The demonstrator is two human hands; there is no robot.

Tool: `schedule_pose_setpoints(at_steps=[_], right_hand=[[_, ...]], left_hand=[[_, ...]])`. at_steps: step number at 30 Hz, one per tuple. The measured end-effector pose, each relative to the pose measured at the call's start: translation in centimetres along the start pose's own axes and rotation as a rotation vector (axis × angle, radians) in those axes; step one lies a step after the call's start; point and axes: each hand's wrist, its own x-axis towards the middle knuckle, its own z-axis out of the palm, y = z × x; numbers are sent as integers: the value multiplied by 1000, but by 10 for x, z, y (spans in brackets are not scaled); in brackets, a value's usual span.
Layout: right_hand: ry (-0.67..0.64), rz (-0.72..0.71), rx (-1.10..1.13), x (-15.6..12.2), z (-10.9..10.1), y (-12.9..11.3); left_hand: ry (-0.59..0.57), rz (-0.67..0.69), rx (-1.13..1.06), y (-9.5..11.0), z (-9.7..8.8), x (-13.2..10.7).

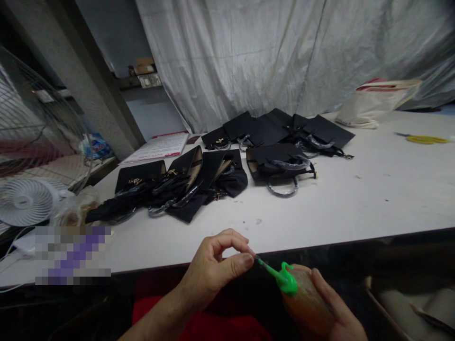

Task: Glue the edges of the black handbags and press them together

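Over the table's front edge, my right hand (336, 298) is wrapped round a cloudy squeeze bottle (307, 308) with orange-brown contents. The bottle lies tilted, and its bright green nozzle (286, 282) points up and left. A small green hook curls off the nozzle's base. My left hand (216, 263) is closed, thumb and forefinger pinching the dark, dirty tip of that nozzle. Beyond my hands, several black handbags (277, 158) lie on the white table (337, 203), their handles wrapped in clear plastic.
Yellow-handled scissors (426, 139) and a cream cloth bag (378, 104) rest at the right. Printed sheets (159, 146) lie at the back left. A white fan (28, 201) stands at the left edge, beside a crumpled plastic bag (76, 208). A silvery curtain (241, 57) hangs behind.
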Motion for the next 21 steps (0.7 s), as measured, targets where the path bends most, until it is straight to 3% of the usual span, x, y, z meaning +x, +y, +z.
schedule_pose_setpoints(at_steps=[8, 17, 21], right_hand=[[59, -2, 18, -1, 6, -3], [34, -10, 17, -2, 3, -6], [52, -8, 15, 0, 2, -7]], left_hand=[[11, -38, -46, -2, 6, 5], [56, -128, -130, 0, 15, 10], [23, -141, -166, -3, 16, 8]])
